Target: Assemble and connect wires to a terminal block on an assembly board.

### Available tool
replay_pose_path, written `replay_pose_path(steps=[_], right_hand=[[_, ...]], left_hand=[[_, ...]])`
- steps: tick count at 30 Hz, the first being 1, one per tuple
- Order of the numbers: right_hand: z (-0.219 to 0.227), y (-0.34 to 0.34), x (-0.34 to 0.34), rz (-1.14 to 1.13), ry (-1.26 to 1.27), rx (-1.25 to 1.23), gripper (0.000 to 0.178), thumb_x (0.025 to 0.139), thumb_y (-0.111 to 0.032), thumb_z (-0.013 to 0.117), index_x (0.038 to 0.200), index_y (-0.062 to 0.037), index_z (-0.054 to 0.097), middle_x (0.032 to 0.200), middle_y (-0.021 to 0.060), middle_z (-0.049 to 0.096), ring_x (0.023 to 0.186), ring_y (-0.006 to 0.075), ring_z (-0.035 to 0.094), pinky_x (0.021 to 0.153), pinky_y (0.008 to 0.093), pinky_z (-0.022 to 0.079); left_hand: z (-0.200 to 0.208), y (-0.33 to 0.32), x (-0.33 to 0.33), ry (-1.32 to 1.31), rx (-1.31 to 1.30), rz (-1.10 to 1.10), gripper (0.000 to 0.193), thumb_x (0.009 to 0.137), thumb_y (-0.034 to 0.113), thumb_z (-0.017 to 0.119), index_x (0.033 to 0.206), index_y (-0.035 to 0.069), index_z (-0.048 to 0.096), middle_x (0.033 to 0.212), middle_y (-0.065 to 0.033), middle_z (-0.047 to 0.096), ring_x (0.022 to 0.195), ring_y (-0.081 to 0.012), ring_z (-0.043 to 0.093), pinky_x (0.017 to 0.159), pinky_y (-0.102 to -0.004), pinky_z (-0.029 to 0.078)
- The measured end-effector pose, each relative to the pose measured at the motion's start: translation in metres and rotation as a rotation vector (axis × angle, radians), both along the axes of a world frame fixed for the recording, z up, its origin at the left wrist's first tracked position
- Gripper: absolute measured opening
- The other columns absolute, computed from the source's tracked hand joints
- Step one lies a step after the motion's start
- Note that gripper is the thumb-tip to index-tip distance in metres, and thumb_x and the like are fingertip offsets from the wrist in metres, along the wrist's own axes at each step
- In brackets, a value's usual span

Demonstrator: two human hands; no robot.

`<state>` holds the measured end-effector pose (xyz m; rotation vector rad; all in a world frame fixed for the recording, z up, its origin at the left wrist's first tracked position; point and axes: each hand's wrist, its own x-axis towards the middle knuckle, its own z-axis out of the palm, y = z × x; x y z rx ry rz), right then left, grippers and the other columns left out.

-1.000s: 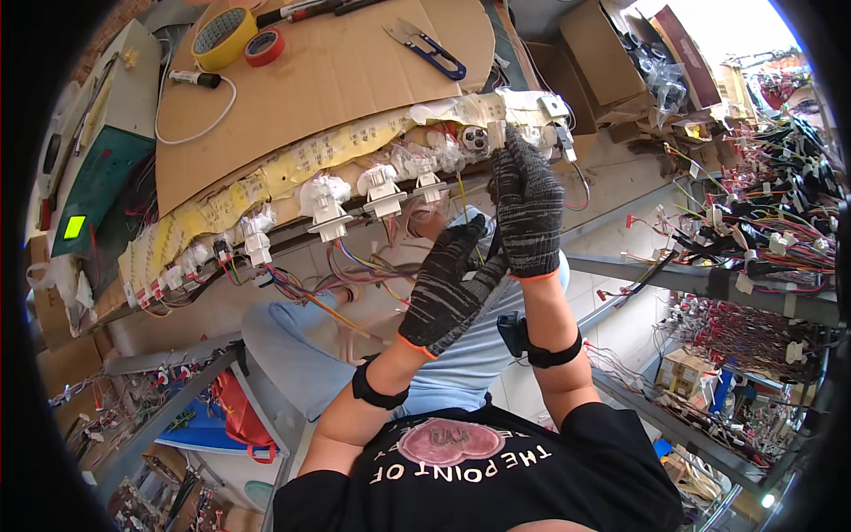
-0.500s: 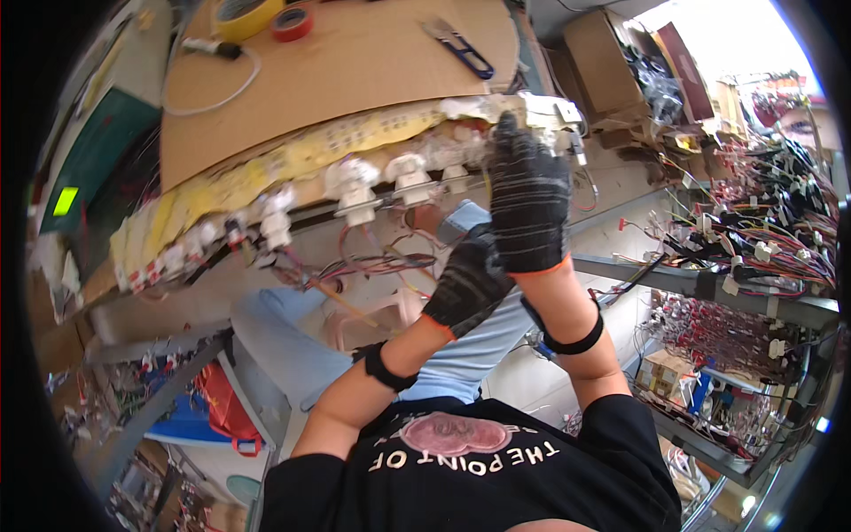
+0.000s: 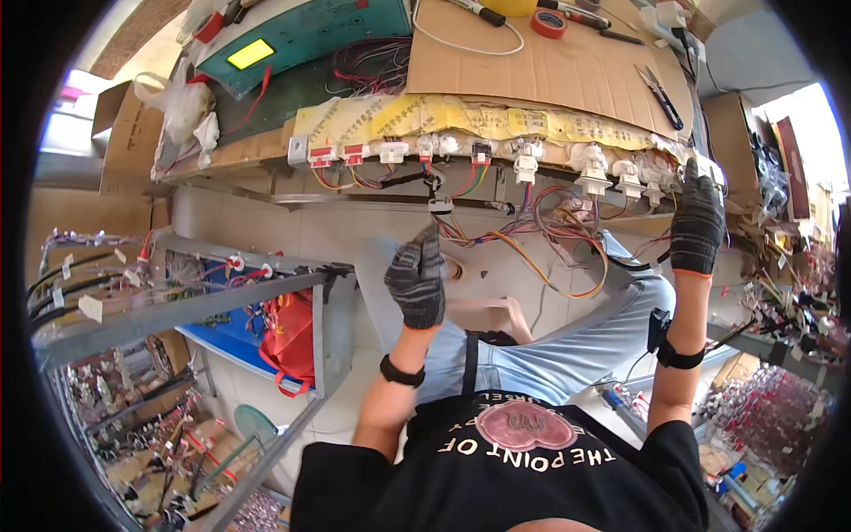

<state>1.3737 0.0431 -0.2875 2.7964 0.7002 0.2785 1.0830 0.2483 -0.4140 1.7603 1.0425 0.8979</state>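
Note:
My left hand [image 3: 417,279], in a dark striped glove, is raised below the board edge with its fingers drawn together. Its fingertips point at a white connector [image 3: 440,206] on a hanging wire bundle; anything within them is hidden. My right hand [image 3: 698,222], gloved alike, reaches up to the right end of the row of connectors. Its fingers are bunched against the white parts there and cover what they grip. Along the board edge, under crumpled yellow tape [image 3: 496,120], sit several white sockets [image 3: 592,170] and red-and-white connectors [image 3: 354,155]. Coloured wires [image 3: 532,253] loop down between my hands.
On the bench lie a cardboard sheet [image 3: 541,66], red tape [image 3: 549,24], thread snips [image 3: 659,96] and a teal box with a lit display [image 3: 284,49]. A metal rack [image 3: 195,317] with a red bag [image 3: 291,332] stands left. Wire harnesses [image 3: 789,293] hang at right.
My left hand has moved left, away from my right wrist, toward the hanging wires. My right hand stays at the row's right end. The view has swung left, showing more of the bench there.

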Motion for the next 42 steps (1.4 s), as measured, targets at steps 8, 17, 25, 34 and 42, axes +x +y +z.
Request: replay_pose_path(steps=[8,17,25,34,42], right_hand=[[0.000,0.003,0.003,-0.112,0.114,-0.032,0.058,0.076,0.003,0.040,0.132,-0.0079,0.032,0.127,0.0200,0.040,0.121,0.0315,0.035,0.101,0.0375,0.030],[-0.007,0.009,-0.001,-0.100,0.123,0.003,0.062,0.074,0.006,0.041,0.133,-0.0112,0.030,0.128,0.0181,0.039,0.121,0.0316,0.036,0.101,0.0379,0.030],[-0.022,-0.005,0.006,0.003,0.027,0.071,0.065,0.072,0.007,0.044,0.133,-0.0131,0.031,0.120,0.0183,0.046,0.115,0.0329,0.041,0.097,0.0395,0.034],[-0.016,-0.002,0.006,-0.017,0.043,0.143,0.061,0.072,0.007,0.043,0.130,-0.0114,0.037,0.113,0.0187,0.049,0.109,0.0337,0.045,0.093,0.0398,0.038],[-0.034,-0.015,-0.001,0.124,-0.079,0.380,0.059,0.073,0.008,0.037,0.128,-0.0115,0.041,0.110,0.0175,0.052,0.105,0.0313,0.049,0.090,0.0368,0.039]], left_hand=[[0.003,0.042,0.077,-0.028,0.764,0.256,0.025,0.063,0.010,0.076,0.086,0.012,0.065,0.074,-0.0071,0.061,0.062,-0.0226,0.059,0.054,-0.0318,0.047],[-0.024,0.022,0.069,-0.552,0.175,0.171,0.014,0.072,0.002,0.066,0.084,0.004,0.060,0.092,-0.0069,0.057,0.082,-0.0178,0.057,0.071,-0.0316,0.050],[0.046,0.018,0.066,-0.274,0.038,0.196,0.012,0.074,-0.004,0.063,0.086,-0.002,0.061,0.078,-0.0100,0.064,0.068,-0.0137,0.060,0.066,-0.0264,0.051],[0.043,0.026,0.079,-0.147,-0.008,0.193,0.010,0.075,0.003,0.064,0.084,-0.001,0.062,0.078,-0.0118,0.065,0.067,-0.0153,0.061,0.064,-0.0258,0.048],[0.034,0.030,0.073,0.158,0.378,0.198,0.018,0.072,0.009,0.068,0.089,0.007,0.062,0.078,-0.0113,0.064,0.063,-0.0242,0.062,0.059,-0.0311,0.048]])
